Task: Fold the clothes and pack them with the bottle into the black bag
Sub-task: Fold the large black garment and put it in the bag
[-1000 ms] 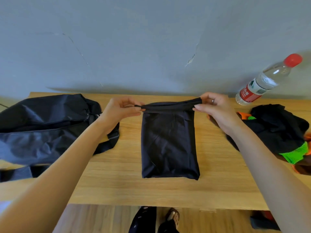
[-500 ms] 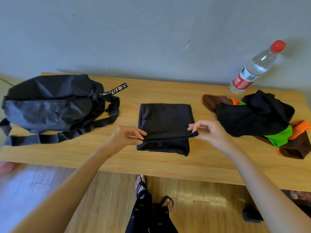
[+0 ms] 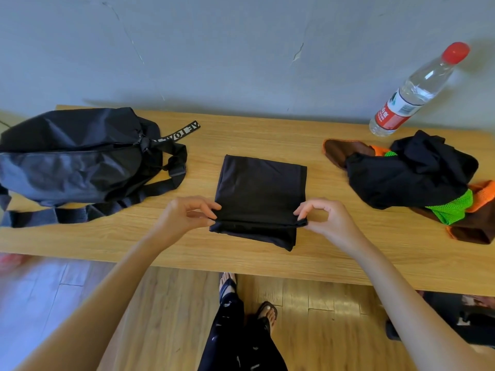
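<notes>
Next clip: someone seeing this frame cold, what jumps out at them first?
Both hands at the table's centre: the left hand and right hand each pinch a near corner of the folded black garment. Next, the clear bottle with its red cap, standing at the far right by the wall, above a heap of unfolded clothes in black, brown, orange and bright green. The black bag lies at the left end.

A wooden table (image 3: 267, 266) stands against a grey wall (image 3: 241, 49).
</notes>
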